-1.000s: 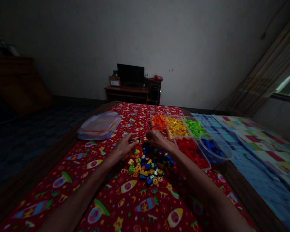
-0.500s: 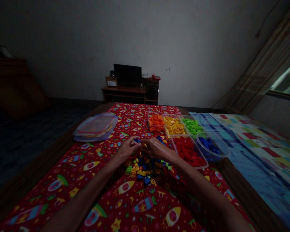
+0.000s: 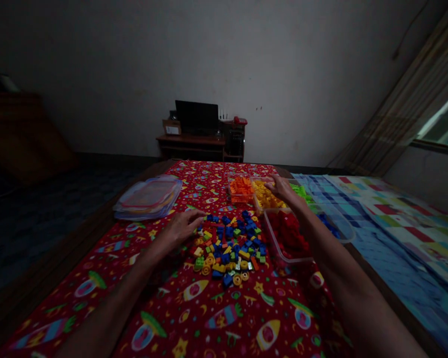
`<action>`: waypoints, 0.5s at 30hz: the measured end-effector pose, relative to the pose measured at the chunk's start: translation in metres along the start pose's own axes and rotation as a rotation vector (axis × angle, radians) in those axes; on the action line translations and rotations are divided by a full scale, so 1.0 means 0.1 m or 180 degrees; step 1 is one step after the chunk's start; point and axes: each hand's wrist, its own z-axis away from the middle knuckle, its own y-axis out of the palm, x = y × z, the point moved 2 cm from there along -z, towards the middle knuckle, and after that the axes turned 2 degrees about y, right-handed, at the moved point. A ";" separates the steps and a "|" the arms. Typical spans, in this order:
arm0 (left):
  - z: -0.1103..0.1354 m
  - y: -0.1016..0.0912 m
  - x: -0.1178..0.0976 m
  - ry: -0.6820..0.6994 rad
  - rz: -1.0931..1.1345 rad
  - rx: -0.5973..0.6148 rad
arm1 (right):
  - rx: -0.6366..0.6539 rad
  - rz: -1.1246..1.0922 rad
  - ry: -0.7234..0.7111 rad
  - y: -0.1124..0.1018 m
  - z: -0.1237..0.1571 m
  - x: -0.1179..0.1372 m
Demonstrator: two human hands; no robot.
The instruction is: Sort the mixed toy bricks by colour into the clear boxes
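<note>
A pile of mixed toy building bricks (image 3: 229,243) in blue, yellow, green, orange and red lies on the red patterned cloth. My left hand (image 3: 181,228) is at the pile's left edge, its thumb and fingertips drawn close together beside some blue bricks; anything between them is too small to make out. Over the tub of yellow bricks (image 3: 267,196) reaches my right hand (image 3: 281,189), fingers apart, with no brick visible in it. My right forearm partly hides the tubs of green bricks (image 3: 299,191), red bricks (image 3: 289,233) and blue bricks (image 3: 330,226).
A tub of orange bricks (image 3: 241,188) stands left of the yellow one. Stacked clear lids (image 3: 148,198) lie on the table's left side. A bed (image 3: 392,238) adjoins the table's right edge. A monitor (image 3: 196,117) stands on a desk by the wall.
My hands were together above the pile and have parted. The right moved forward and right to the yellow tub; the left drew slightly left and down, uncovering more bricks.
</note>
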 end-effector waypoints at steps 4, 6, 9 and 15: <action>-0.01 -0.03 0.14 -0.0129 -0.0234 0.0459 | -0.0251 -0.0408 -0.0004 -0.09 0.19 0.13; 0.01 -0.03 0.20 -0.0206 -0.0344 0.0796 | -0.0157 -0.0749 -0.0135 -0.09 0.36 0.32; 0.05 0.00 0.26 -0.0288 -0.0570 0.1163 | 0.0113 -0.1240 -0.0235 -0.02 0.64 0.66; 0.11 0.20 0.18 -0.0146 -0.1080 0.1323 | 0.0849 -0.1332 -0.0641 0.19 0.91 1.08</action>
